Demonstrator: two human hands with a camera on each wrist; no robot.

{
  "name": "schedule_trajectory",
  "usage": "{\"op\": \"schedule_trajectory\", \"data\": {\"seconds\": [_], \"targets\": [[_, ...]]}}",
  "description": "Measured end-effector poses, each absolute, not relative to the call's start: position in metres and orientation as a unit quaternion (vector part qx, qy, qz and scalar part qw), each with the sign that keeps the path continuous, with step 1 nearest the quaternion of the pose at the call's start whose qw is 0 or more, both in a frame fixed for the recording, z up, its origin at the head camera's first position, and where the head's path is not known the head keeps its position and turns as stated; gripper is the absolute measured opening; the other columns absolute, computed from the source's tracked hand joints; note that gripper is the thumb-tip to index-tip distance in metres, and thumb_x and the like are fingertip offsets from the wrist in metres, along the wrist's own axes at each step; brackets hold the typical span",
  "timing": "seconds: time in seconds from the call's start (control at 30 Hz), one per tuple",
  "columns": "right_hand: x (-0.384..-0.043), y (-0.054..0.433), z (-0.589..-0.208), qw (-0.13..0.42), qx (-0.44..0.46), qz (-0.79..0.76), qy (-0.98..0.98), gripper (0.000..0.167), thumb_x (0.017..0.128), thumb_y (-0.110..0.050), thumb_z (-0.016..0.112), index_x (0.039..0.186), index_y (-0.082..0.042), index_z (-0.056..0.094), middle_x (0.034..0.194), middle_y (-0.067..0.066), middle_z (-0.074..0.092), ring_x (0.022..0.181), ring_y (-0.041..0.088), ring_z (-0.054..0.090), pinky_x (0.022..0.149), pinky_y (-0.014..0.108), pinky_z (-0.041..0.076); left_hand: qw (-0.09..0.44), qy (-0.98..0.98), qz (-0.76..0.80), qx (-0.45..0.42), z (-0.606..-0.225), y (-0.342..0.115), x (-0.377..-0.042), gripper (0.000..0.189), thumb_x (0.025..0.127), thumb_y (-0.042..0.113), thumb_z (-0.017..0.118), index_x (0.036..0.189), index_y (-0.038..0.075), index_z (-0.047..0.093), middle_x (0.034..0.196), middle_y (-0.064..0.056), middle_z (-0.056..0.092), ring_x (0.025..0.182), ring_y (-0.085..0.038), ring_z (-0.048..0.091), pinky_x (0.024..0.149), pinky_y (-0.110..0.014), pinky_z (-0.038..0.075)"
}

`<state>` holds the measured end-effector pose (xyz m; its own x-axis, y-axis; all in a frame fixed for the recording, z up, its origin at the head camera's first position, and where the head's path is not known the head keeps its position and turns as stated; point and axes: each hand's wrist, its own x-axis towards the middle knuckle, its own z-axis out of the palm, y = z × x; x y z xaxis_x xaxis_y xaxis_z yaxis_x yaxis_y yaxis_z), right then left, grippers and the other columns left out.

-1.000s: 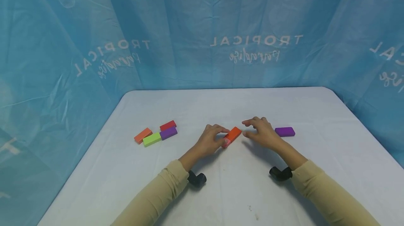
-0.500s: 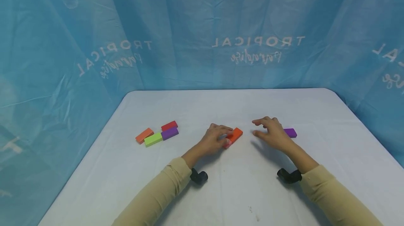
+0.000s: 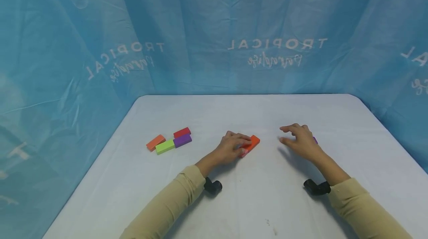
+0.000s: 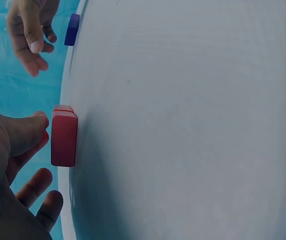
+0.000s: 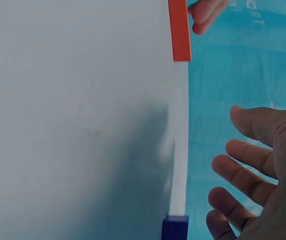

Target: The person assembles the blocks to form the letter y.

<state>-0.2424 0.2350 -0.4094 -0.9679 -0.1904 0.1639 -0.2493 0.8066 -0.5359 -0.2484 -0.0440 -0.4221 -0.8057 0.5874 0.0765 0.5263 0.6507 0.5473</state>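
Two blocks, an orange one and a pinkish-red one, lie end to end on the white table. My left hand is bent loosely over them, its thumb tip close above the red block in the left wrist view. In the head view its fingers partly cover both blocks. To the right, my right hand hovers with thumb and fingers spread and nothing between them. A purple block is mostly hidden behind that hand in the head view.
On the left side of the table, a coral block, a lime-green block, a second purple block and a dark red block form a cluster. A blue printed curtain stands behind the table.
My right hand has moved right, away from the orange block and in front of the purple one. My left hand has shifted slightly further over its blocks. The view has turned slightly left.
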Motion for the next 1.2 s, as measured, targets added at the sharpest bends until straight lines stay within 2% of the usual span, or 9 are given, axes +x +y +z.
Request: {"op": "schedule_trajectory", "data": {"seconds": [0.17,0.3,0.43,0.87,1.2], "targets": [[-0.242,0.245,-0.412,0.060,0.115,0.292,-0.947,0.042,0.088,-0.025,0.065,0.125,-0.005,0.059,0.124,0.020,0.056,0.100,0.032,0.047,0.078,0.042,0.040,0.057,0.907,0.281,0.308,-0.421,-0.042,-0.248,0.033,0.093,0.020,0.058,0.126,0.017,0.062,0.138,0.007,0.053,0.120,-0.020,0.038,0.099,-0.040,0.031],[-0.242,0.252,-0.413,0.059,0.113,0.295,-0.947,0.043,0.089,-0.027,0.064,0.125,-0.004,0.058,0.125,0.022,0.055,0.104,0.037,0.047,0.083,0.050,0.041,0.061,0.908,0.279,0.307,-0.421,-0.041,-0.247,0.033,0.093,0.020,0.058,0.126,0.017,0.062,0.138,0.007,0.053,0.120,-0.020,0.038,0.099,-0.040,0.031],[-0.242,0.259,-0.413,0.059,0.114,0.295,-0.947,0.045,0.089,-0.026,0.064,0.126,-0.002,0.057,0.125,0.023,0.054,0.107,0.039,0.045,0.085,0.052,0.040,0.062,0.908,0.281,0.306,-0.420,-0.042,-0.246,0.033,0.093,0.019,0.058,0.125,0.017,0.062,0.137,0.008,0.053,0.119,-0.020,0.038,0.098,-0.040,0.031],[-0.242,0.283,-0.413,0.041,0.086,0.305,-0.947,0.052,0.089,-0.034,0.064,0.128,-0.001,0.055,0.130,0.026,0.050,0.108,0.039,0.042,0.085,0.053,0.039,0.069,0.904,0.304,0.293,-0.421,-0.042,-0.247,0.033,0.092,0.019,0.059,0.125,0.017,0.063,0.137,0.009,0.054,0.119,-0.020,0.038,0.099,-0.040,0.029],[-0.239,0.296,-0.413,0.020,0.083,0.299,-0.950,0.053,0.087,-0.030,0.066,0.129,-0.001,0.054,0.130,0.027,0.050,0.109,0.041,0.039,0.079,0.046,0.040,0.072,0.904,0.308,0.290,-0.420,-0.042,-0.247,0.032,0.092,0.019,0.059,0.124,0.017,0.063,0.137,0.009,0.053,0.119,-0.020,0.038,0.099,-0.041,0.029]]}}
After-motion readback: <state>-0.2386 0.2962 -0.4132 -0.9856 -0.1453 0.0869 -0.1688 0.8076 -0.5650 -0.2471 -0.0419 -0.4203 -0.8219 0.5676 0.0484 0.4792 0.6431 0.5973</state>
